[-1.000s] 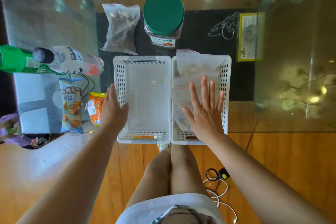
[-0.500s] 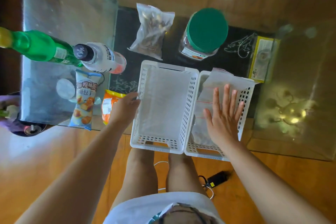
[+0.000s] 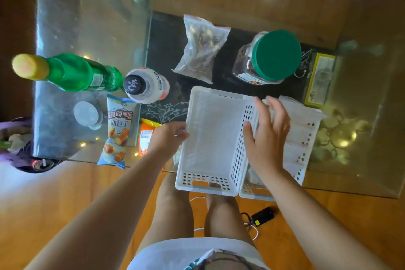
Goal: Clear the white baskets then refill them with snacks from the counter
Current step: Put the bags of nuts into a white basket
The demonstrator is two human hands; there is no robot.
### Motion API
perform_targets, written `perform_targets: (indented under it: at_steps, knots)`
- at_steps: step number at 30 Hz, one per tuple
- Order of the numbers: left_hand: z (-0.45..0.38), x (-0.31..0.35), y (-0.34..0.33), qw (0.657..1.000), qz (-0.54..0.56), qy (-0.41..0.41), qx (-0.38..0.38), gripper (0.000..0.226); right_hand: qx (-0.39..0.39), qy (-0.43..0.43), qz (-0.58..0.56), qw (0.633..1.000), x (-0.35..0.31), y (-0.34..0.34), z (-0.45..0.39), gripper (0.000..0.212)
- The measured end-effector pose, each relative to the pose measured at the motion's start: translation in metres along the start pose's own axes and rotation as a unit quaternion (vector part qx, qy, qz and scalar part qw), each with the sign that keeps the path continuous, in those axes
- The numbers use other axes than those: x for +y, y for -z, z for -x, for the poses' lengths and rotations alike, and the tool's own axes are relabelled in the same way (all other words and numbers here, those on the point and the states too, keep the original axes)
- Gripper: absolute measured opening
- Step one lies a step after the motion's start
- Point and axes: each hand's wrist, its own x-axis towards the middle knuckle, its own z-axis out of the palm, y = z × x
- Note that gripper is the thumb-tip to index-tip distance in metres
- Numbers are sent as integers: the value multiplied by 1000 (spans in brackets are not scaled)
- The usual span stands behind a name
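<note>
While left hand (image 3: 168,138) grips empty basket (image 3: 210,138), right hand (image 3: 266,136) spread; bottles (image 3: 144,85) beside.

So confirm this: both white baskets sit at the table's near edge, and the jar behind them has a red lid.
Wrong on one point: the head view shows the jar has a green lid, not red. Both white baskets do sit at the table's near edge.

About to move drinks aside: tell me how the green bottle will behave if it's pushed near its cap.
The green bottle stands tall and narrow on the glass table, so a push near its yellow cap would probably tip it. The smooth glass may let it slide if pushed low. Once down, its round body would likely roll.
</note>
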Motion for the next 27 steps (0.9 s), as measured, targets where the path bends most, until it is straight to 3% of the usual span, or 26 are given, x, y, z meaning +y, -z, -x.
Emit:
perform_targets:
  at_steps: [4, 8, 16, 20, 27]
  knots:
    - [-6, -3, 5, 999, 23, -2, -22, 31, -68, 61, -97, 991, -47, -18, -47, 32]
    - [-10, -5, 7, 999, 33, -6, -39, 32, -101, -12, -114, 988, -77, -50, -105, 32]
    - [-13, -9, 7, 997, 52, 9, -55, 38, -159, 9, 58, 986, -82, -93, -195, 48]
    - [-13, -6, 8, 997, 45, 5, -60, 35, -205, -28, 121, 971, -77, -99, -216, 53]
    - [-15, -3, 11, 997, 31, 8, -70, 34, -146, -25, 111, 983, -77, -94, -223, 37]
